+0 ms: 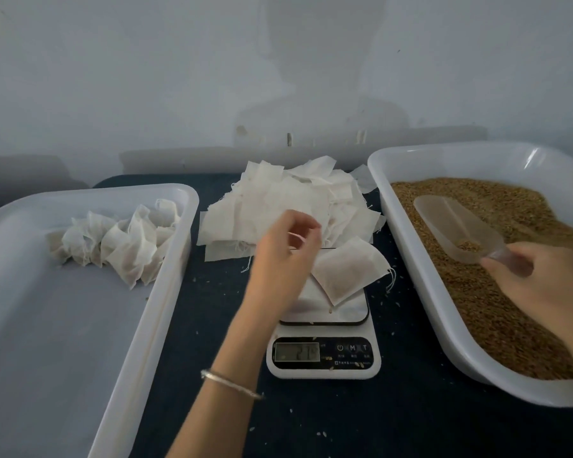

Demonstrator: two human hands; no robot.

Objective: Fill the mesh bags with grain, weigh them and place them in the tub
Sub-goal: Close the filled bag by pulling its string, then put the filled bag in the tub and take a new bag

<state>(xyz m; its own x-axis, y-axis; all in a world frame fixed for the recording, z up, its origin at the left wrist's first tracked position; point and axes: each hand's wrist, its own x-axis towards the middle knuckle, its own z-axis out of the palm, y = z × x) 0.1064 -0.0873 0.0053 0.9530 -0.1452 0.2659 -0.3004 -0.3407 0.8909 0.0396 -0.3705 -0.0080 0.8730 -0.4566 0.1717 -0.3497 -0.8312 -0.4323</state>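
Note:
A filled mesh bag [348, 271] lies on the platform of the white kitchen scale [325, 355], whose display is lit. My left hand [286, 249] hovers just left of the bag with loosely curled fingers and nothing plainly in it. The grain tub [411, 246] on the right holds brown grain [497, 285]. In that tub, my right hand [543, 285] grips the handle of a clear plastic scoop [457, 226], which has a little grain in it. On the left, the white tub [166, 292] holds several filled bags [119, 242].
A pile of empty white mesh bags [288, 203] lies behind the scale on the dark cloth [311, 424]. Loose grains are scattered around the scale. A pale wall stands right behind the table. The two tubs flank the scale closely.

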